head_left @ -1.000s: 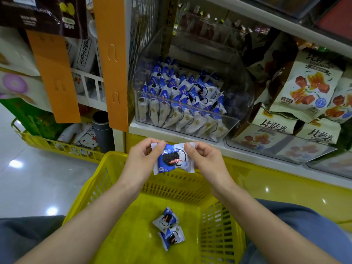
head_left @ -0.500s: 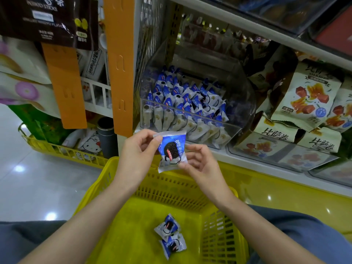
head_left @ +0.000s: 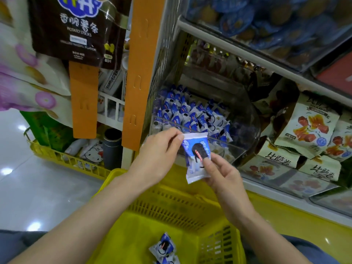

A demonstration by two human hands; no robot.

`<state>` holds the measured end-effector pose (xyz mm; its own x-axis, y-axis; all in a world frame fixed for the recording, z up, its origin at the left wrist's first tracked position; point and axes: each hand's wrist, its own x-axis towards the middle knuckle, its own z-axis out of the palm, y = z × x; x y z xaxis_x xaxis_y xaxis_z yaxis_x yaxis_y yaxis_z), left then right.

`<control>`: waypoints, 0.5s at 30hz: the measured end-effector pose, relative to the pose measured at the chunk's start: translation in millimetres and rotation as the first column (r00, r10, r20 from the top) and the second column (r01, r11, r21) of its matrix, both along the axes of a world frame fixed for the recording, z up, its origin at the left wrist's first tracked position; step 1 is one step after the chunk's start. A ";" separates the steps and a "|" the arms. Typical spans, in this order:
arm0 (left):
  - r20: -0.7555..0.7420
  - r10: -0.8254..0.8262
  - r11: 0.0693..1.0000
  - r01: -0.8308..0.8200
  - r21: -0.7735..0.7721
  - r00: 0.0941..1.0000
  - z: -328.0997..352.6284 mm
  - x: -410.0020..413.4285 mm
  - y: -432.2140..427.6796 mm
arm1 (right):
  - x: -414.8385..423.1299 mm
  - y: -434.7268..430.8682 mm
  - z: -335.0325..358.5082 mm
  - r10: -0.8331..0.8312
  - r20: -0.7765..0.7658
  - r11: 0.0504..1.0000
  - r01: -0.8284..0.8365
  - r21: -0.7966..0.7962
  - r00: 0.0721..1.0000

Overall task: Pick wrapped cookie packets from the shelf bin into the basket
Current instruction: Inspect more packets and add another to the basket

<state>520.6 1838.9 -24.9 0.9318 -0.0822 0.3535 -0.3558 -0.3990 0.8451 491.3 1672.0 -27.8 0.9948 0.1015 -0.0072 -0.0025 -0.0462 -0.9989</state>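
Both hands hold one wrapped cookie packet [head_left: 196,157] upright above the yellow basket [head_left: 171,204] — the left hand [head_left: 158,155] pinches its top seam at about 10 o'clock, fingers closed on the crimped edge, while the right hand [head_left: 221,174] grips its lower edge at 5 o'clock, thumb pressed on the front. The clear shelf bin [head_left: 245,119] of matching packets sits just behind, at 12 o'clock; two more packets [head_left: 163,248] lie on the basket floor at 6 o'clock
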 end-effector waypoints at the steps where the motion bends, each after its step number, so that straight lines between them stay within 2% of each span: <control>1: 0.060 0.004 0.999 -0.006 0.034 0.998 5.5 6.2 0.6 | 6.2 -2.8 7.5 -0.042 0.035 0.999 0.043 -0.018 0.998; 3: 0.165 0.020 0.993 -0.039 0.112 0.986 15.9 20.8 3.9 | 24.8 -9.7 24.2 -0.154 0.129 0.985 0.163 -0.062 0.980; 5: 0.234 0.008 0.956 -0.076 0.283 0.972 19.9 36.7 7.7 | 52.4 -15.9 40.4 -0.278 0.231 0.947 0.306 -0.095 0.933; 7: 0.259 -0.046 0.871 -0.088 0.483 0.965 15.9 50.5 11.4 | 87.3 -17.8 54.1 -0.377 0.348 0.890 0.440 -0.123 0.859; 9: 0.279 -0.102 0.794 -0.091 0.602 0.955 9.2 57.9 14.5 | 123.7 -13.6 62.0 -0.440 0.432 0.822 0.547 -0.160 0.787; 12: 0.355 -0.144 0.764 -0.124 0.633 0.924 1.4 61.4 17.9 | 175.8 -6.0 59.8 -0.399 0.517 0.730 0.604 -0.320 0.757; 15: 0.367 -0.140 0.763 -0.136 0.632 0.919 -1.1 63.4 19.3 | 218.4 -6.3 47.6 -0.234 0.490 0.668 0.505 -0.547 0.840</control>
